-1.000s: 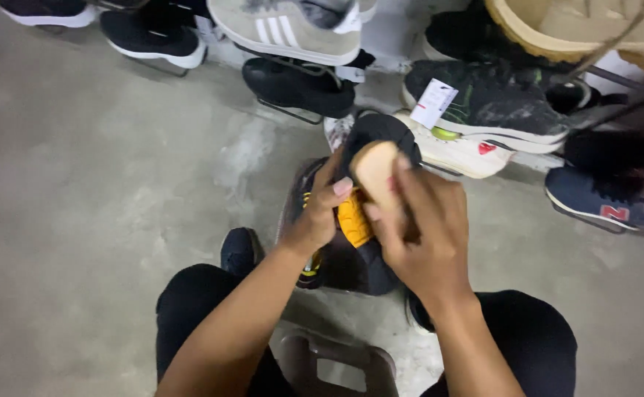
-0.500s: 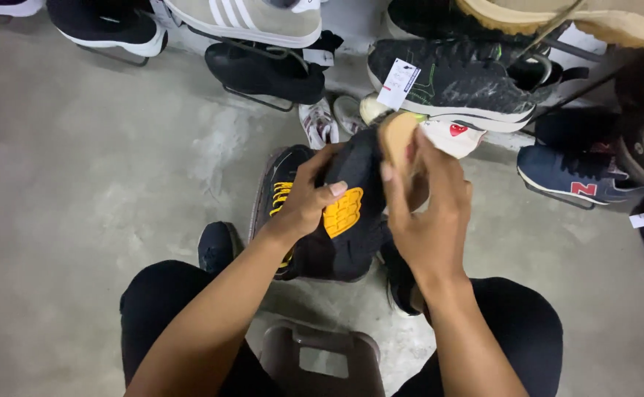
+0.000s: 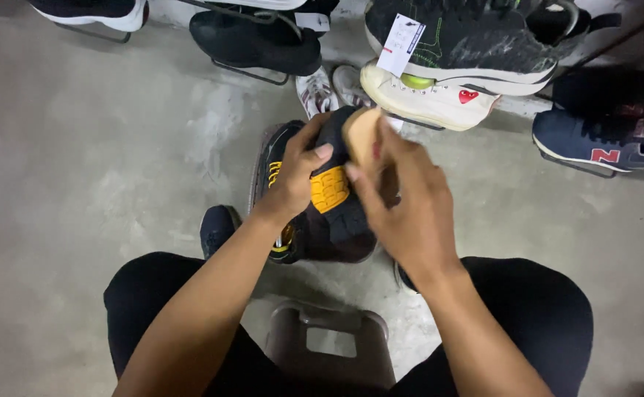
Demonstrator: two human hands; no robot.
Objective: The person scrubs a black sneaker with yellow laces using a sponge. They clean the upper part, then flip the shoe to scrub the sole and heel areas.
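My left hand (image 3: pixel 297 179) grips a black shoe (image 3: pixel 334 220), held sole-up over my lap; the sole has a yellow patch (image 3: pixel 329 189) in the middle. My right hand (image 3: pixel 408 207) presses a tan, rounded pad (image 3: pixel 362 134) against the toe end of that sole. Whether the pad is a sponge or a brush I cannot tell. Below the held shoe a second dark shoe (image 3: pixel 274 167) with yellow marks lies on the floor, mostly hidden.
I sit on a brown plastic stool (image 3: pixel 329 345) on a grey concrete floor (image 3: pixel 101 147). Several shoes stand on wire racks along the top: a black one (image 3: pixel 255 40), a white sneaker with a red heart (image 3: pixel 432 99), a navy one (image 3: pixel 594 143).
My view has shifted, so the racks sit higher in frame. My right hand with the pad has moved down and left along the sole; my left hand keeps its grip.
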